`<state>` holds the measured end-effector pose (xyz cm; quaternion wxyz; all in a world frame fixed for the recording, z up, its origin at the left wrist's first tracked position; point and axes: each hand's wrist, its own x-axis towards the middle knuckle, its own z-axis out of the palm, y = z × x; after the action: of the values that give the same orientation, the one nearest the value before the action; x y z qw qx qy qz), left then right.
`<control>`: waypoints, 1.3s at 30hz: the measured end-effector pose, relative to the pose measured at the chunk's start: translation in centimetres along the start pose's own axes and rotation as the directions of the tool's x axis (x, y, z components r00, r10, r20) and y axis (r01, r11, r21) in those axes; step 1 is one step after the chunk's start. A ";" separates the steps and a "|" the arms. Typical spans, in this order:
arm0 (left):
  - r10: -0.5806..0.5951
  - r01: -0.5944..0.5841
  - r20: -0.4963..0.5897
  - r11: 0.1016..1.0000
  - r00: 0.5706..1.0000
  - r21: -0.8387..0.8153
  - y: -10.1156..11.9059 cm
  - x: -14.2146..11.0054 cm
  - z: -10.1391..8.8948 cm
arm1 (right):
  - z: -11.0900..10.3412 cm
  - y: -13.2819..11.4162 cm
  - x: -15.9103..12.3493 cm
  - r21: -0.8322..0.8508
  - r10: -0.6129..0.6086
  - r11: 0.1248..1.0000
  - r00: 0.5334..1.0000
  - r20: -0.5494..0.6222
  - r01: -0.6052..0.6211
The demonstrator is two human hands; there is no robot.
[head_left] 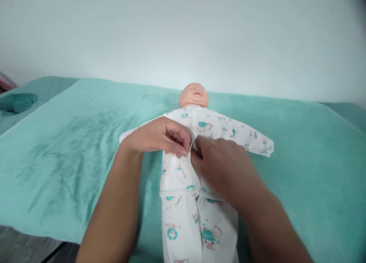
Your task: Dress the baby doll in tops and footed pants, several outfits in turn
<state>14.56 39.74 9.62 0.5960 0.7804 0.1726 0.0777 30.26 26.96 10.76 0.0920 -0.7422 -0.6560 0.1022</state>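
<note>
A baby doll (193, 96) lies on its back, dressed in a white printed baby top (178, 173) and matching trousers (183, 217). Both sleeves stretch out to the sides. At the chest, my left hand (166, 137) pinches the front edge of the top between thumb and fingers. My right hand (220, 160) is closed against the same edge, just to the right of the left hand. Its fingertips are partly hidden, and any fastener between the hands is out of sight. Below the hands, the overlapping front flap hangs over the trousers' waist.
A green plush cloth (71, 160) covers the table under the doll, wrinkled on the left. A pale wall (183, 38) rises behind it. Grey floor (23, 247) shows at the lower left. A darker green fold (20, 102) lies at the far left.
</note>
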 end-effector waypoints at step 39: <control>-0.013 0.009 -0.009 0.949 1.000 -0.315 0.9 0.5 2.0 | -1.4 6.5 1.6 0.822 -0.329 0.568 0.905 0.269 -0.037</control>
<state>15.88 37.88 9.88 0.7122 0.6740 0.1657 0.1052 37.03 27.77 10.29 0.2953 -0.5221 -0.6004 0.5289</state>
